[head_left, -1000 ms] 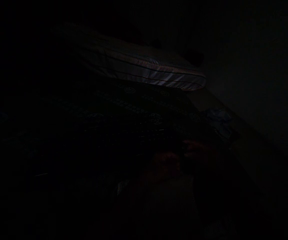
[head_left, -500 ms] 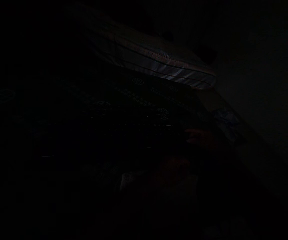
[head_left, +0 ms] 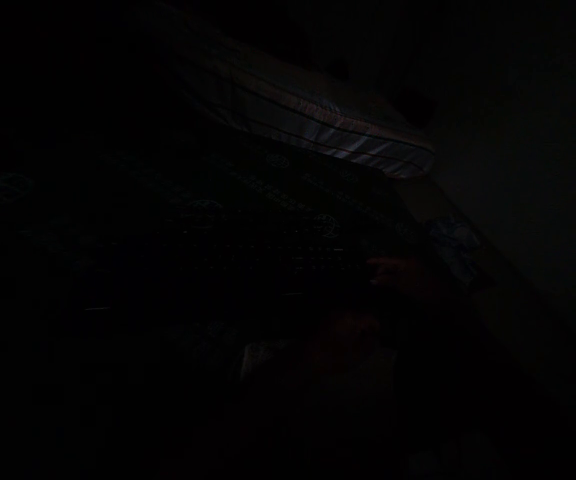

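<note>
The view is almost black. A dark flat thing (head_left: 258, 267) with rows of small glints, like a keyboard, lies across the middle. At its right end is a dim reddish shape, which looks like my right hand (head_left: 401, 270), pointing left. Whether it grips the edge or rests there is hidden by the dark. Lower and closer in, a second reddish patch (head_left: 351, 327) may be my left hand; its fingers do not show. A small pale patch (head_left: 258, 357), perhaps cloth or paper, is left of it.
Behind lies a dark green surface (head_left: 278, 187) printed with pale round marks and lettering. A thick striped cushion or mattress edge (head_left: 338, 133) runs along the back. Crumpled bluish cloth or plastic (head_left: 453, 243) sits at the right, beside a pale wall (head_left: 528, 167).
Almost nothing differs. The whole view has shifted very slightly, and the hand shapes stay where they were.
</note>
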Motion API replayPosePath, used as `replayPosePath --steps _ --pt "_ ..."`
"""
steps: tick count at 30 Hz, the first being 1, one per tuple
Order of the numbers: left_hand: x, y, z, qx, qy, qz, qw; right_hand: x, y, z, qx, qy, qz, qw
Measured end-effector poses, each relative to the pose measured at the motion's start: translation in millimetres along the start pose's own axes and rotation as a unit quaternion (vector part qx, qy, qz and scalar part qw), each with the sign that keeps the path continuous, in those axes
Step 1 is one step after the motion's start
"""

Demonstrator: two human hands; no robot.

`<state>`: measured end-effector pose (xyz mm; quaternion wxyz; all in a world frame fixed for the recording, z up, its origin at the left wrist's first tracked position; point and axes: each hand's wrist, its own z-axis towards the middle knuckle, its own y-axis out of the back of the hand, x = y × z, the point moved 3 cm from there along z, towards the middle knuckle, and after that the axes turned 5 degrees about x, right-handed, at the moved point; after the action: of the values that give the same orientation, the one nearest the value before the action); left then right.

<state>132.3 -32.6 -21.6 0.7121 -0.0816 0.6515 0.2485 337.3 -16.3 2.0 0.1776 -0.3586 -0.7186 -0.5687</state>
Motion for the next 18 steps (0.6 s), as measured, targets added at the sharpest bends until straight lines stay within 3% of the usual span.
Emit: replayPosePath --steps 18 --pt "0 -1 2 0.004 0.007 0.007 1.0 11 2 1 0.01 0.004 -0.018 1.0"
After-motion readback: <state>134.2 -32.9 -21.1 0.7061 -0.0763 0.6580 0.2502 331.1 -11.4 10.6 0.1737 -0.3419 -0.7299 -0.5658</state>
